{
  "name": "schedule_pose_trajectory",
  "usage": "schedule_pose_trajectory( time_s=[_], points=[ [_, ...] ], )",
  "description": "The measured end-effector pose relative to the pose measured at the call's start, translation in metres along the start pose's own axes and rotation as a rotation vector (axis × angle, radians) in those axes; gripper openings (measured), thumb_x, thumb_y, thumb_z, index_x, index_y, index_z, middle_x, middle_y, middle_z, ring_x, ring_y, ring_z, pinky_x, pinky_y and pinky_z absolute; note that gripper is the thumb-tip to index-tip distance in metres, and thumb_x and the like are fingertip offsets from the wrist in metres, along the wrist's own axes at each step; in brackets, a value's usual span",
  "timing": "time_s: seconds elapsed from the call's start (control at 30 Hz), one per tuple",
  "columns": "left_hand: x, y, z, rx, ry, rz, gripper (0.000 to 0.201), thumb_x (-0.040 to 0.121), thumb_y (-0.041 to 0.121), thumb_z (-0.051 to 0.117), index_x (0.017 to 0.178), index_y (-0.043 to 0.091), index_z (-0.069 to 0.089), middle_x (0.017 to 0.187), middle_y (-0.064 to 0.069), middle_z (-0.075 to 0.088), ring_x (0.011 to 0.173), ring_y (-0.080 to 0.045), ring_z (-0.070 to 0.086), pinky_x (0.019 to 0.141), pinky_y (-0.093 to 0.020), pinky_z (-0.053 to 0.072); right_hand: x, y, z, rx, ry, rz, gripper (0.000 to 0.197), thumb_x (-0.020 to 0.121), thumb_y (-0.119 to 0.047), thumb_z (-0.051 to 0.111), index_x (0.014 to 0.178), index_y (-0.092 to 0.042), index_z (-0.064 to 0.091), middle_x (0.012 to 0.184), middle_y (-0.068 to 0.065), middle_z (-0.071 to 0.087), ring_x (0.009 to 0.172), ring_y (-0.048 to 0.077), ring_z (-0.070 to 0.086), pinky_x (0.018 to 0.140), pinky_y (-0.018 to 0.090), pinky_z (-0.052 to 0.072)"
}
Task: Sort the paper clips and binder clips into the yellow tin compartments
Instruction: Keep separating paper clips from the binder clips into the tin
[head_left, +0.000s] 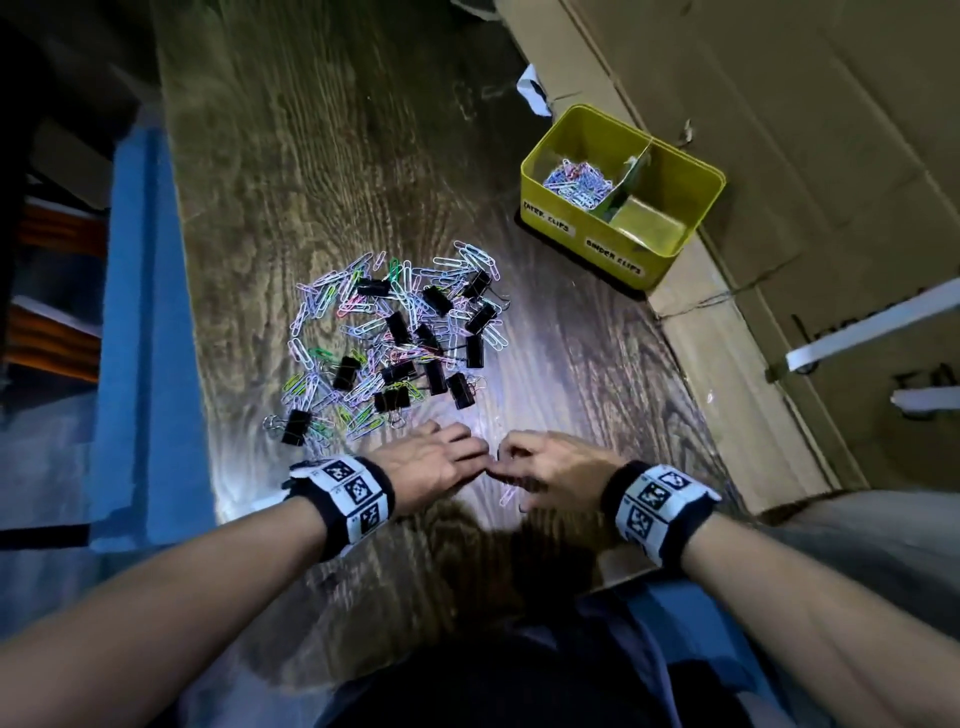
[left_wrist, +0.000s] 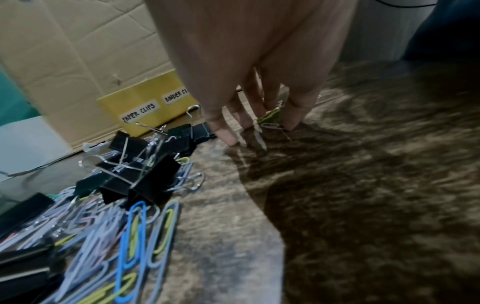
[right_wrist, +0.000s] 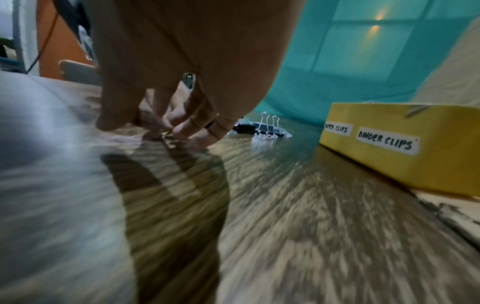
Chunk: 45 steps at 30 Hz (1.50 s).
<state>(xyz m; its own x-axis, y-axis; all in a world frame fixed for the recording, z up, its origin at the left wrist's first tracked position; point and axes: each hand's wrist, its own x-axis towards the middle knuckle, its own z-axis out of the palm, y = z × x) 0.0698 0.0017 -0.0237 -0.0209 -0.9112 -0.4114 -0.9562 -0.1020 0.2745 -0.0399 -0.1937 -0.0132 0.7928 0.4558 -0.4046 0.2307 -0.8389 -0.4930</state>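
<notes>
A mixed pile (head_left: 395, 338) of coloured paper clips and black binder clips (left_wrist: 140, 181) lies mid-table. The yellow tin (head_left: 540, 208) stands at the far right. Its compartment labelled for paper clips holds paper clips (head_left: 576, 182); the binder clip compartment (head_left: 649, 223) shows only its bare bottom. Both hands meet near the table's front edge, below the pile. My left hand (head_left: 480, 457) (left_wrist: 249, 131) has straight fingers with tips on the table beside a small paper clip (left_wrist: 270, 125). My right hand (head_left: 506, 462) (right_wrist: 166, 129) has curled fingers pinching a paper clip at the table surface. Another pink clip (head_left: 508, 496) lies under it.
Flattened cardboard (head_left: 779, 156) lines the table's right side behind the tin (right_wrist: 389, 148). A blue surface (head_left: 140, 312) borders the left edge. Bare wood (head_left: 571, 364) lies between the pile and the tin. A pair of binder clips (right_wrist: 262, 127) sits beyond my right fingers.
</notes>
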Motion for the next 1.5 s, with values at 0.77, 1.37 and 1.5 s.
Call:
schedule_pose_trajectory(
  time_s=[0.77,1.37,1.5],
  points=[
    [0.002,0.039,-0.002,0.039,0.02,-0.301,0.033,0.085,0.002,0.029,0.103,-0.003,0.056,0.098,-0.019,0.059,0.095,-0.03,0.057,0.076,-0.035,0.051,0.015,-0.026,0.013,-0.271,-0.064,0.238,0.027,0.094,-0.003,0.036,0.118,0.002,0.047,0.118,0.017,0.05,0.111,0.031,0.046,0.096,0.038,0.04],
    [0.105,-0.068,-0.177,-1.061,0.526,-0.46,0.007,0.084,0.002,0.059,0.081,-0.001,0.064,0.052,0.004,0.06,0.044,-0.006,0.054,0.051,-0.02,0.048,-0.004,0.075,-0.136,0.654,0.879,0.461,0.014,0.097,-0.025,0.05,0.085,-0.03,0.056,0.075,-0.015,0.057,0.069,0.0,0.052,0.067,0.022,0.039],
    [0.159,-0.098,-0.233,-1.003,0.676,-0.466,0.014,0.078,0.005,0.061,0.069,0.014,0.064,0.055,0.002,0.061,0.047,-0.013,0.057,0.052,-0.025,0.051,-0.008,0.104,-0.2,0.629,1.091,0.436,0.012,0.092,-0.034,0.054,0.083,-0.028,0.06,0.071,-0.011,0.06,0.063,0.006,0.054,0.064,0.029,0.046]
  ],
)
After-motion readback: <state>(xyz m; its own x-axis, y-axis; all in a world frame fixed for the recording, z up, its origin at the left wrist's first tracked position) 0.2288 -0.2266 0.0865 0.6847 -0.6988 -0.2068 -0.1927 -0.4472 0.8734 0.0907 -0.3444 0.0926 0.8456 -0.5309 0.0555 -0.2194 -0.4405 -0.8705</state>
